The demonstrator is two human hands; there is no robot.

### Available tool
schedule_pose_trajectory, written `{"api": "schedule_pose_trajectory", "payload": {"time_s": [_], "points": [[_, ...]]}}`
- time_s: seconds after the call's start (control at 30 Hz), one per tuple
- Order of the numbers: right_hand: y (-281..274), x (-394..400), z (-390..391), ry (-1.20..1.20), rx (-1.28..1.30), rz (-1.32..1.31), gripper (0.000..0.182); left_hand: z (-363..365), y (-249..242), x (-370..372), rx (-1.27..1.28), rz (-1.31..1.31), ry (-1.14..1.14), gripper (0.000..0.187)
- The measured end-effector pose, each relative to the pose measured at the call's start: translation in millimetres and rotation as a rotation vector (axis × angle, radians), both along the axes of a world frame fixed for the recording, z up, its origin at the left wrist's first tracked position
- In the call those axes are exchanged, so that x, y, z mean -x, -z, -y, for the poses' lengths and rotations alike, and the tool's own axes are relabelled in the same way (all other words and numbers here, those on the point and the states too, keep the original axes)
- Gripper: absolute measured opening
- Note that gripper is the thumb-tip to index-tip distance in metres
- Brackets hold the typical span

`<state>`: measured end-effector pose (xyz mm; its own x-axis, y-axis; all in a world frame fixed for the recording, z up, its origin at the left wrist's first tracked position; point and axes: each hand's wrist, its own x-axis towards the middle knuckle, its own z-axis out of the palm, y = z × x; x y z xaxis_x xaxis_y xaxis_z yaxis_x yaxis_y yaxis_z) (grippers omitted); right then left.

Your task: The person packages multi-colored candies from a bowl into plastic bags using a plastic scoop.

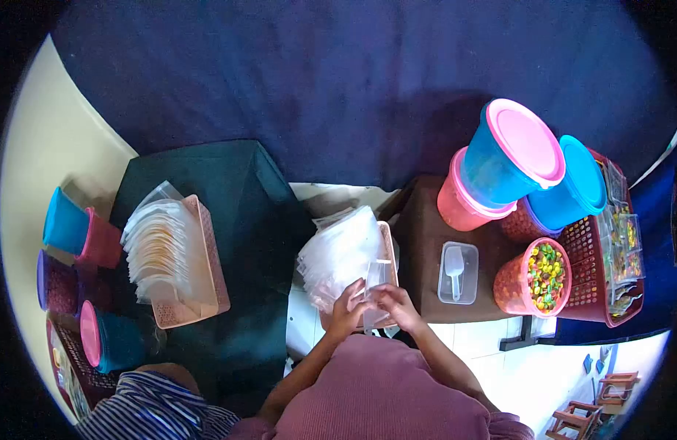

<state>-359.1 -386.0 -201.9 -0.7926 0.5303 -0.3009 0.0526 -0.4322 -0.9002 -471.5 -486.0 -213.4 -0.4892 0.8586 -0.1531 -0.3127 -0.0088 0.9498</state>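
Both hands meet low in the middle of the head view. My left hand (346,308) pinches one side of a small clear plastic bag (378,274). On its other side, my right hand (397,306) has its fingers curled against the bag, which stands up between the hands. Just behind them lies a thick stack of clear plastic bags (342,249) in a pink basket (387,246). To the right, a white scoop (453,262) rests in a clear plastic tub (467,291). Beside it is an open pink bucket (511,282) of small red, yellow and green pieces.
Blue tubs with a pink lid (525,143) are stacked at the back right. A maroon basket (577,253) there holds filled packets. On the left dark table (250,220), another pink basket (213,271) holds stacked bags. A person in striped clothing (151,407) sits at lower left.
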Motion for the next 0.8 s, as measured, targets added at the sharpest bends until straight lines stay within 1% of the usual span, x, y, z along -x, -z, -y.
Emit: {"api": "schedule_pose_trajectory", "payload": {"time_s": [0.03,0.1,0.13,0.17,0.23,0.27,0.3,0.37,0.4,0.43,0.5,0.53,0.57,0.63,0.67,0.7,0.77,0.8], "points": [[6,2,1,0.033,-0.182,0.004,0.016,0,3,-3,-0.010,-0.003,0.004,0.053],[-2,2,4,0.028,-0.322,0.060,0.012,-2,1,-7,-0.028,-0.240,-0.002,0.054],[1,1,5,0.030,-0.343,0.097,0.011,-3,-13,-8,0.034,-0.383,0.027,0.054],[3,-1,8,0.060,-0.476,0.099,0.009,-5,-12,-10,0.026,-0.386,0.030,0.054],[-16,-5,11,0.058,-0.628,0.156,0.008,-13,-12,-15,0.013,-0.521,0.016,0.054],[-19,-6,12,0.154,-0.720,0.111,0.006,-16,-14,-19,0.028,-0.482,0.000,0.052],[-16,-9,9,0.165,-0.728,0.107,0.006,-20,-13,-19,0.017,-0.488,0.007,0.052],[-10,-17,7,0.256,-0.645,0.167,0.006,-23,-7,-23,-0.013,-0.485,0.083,0.049],[-16,-21,5,0.266,-0.646,0.171,0.006,-27,-22,-30,-0.027,-0.513,0.070,0.047],[-23,-26,3,0.288,-0.625,0.221,0.009,-31,-27,-37,-0.031,-0.510,0.078,0.047],[-35,-35,-2,0.326,-0.579,0.317,0.016,-39,-34,-51,-0.171,-0.693,0.062,0.050],[-20,-44,-9,0.243,-0.497,0.400,0.023,-44,-39,-58,-0.178,-0.699,0.069,0.051],[-16,-51,-11,0.247,-0.497,0.402,0.023,-48,-40,-65,-0.181,-0.697,0.073,0.051],[-13,-63,-17,0.317,-0.399,0.216,0.031,-57,-43,-78,-0.276,-0.804,0.109,0.053],[-13,-70,-21,0.288,-0.343,0.221,0.040,-61,-38,-84,-0.293,-0.788,0.121,0.053],[-15,-76,-25,0.290,-0.344,0.218,0.040,-64,-38,-89,-0.295,-0.790,0.122,0.053],[-20,-90,-31,0.305,-0.507,0.226,0.043,-69,-39,-99,-0.286,-0.832,0.115,0.052],[-18,-96,-36,0.261,-0.604,0.267,0.050,-73,-42,-104,-0.258,-0.817,0.091,0.048]]}}
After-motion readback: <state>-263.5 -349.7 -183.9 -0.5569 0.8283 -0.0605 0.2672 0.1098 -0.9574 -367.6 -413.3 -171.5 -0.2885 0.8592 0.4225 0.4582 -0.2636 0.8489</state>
